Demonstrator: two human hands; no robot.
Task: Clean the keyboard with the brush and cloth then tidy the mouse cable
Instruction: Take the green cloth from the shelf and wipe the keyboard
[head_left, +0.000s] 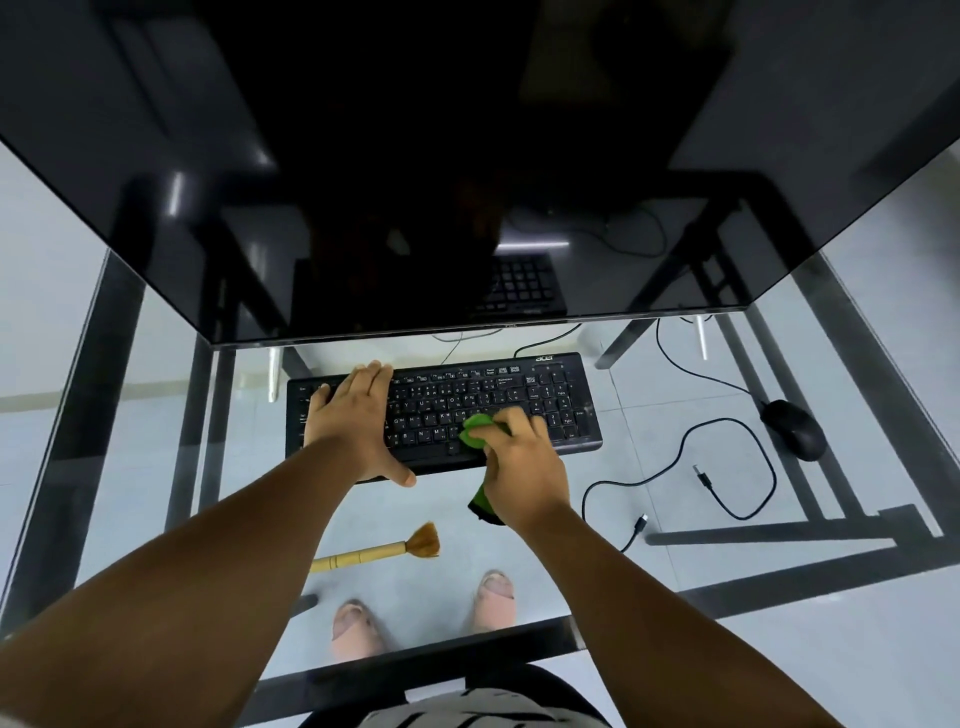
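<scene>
**Wiping keyboard with cloth**

Hiding the left keys, our left hand lies flat, fingers together, on the black keyboard. Our right hand bunches a green cloth on the middle keys, fingers curled round it; its lower end hangs below the palm. Brush lies on the glass desk nearer us. Mouse sits right, its cable looped loose.
</scene>
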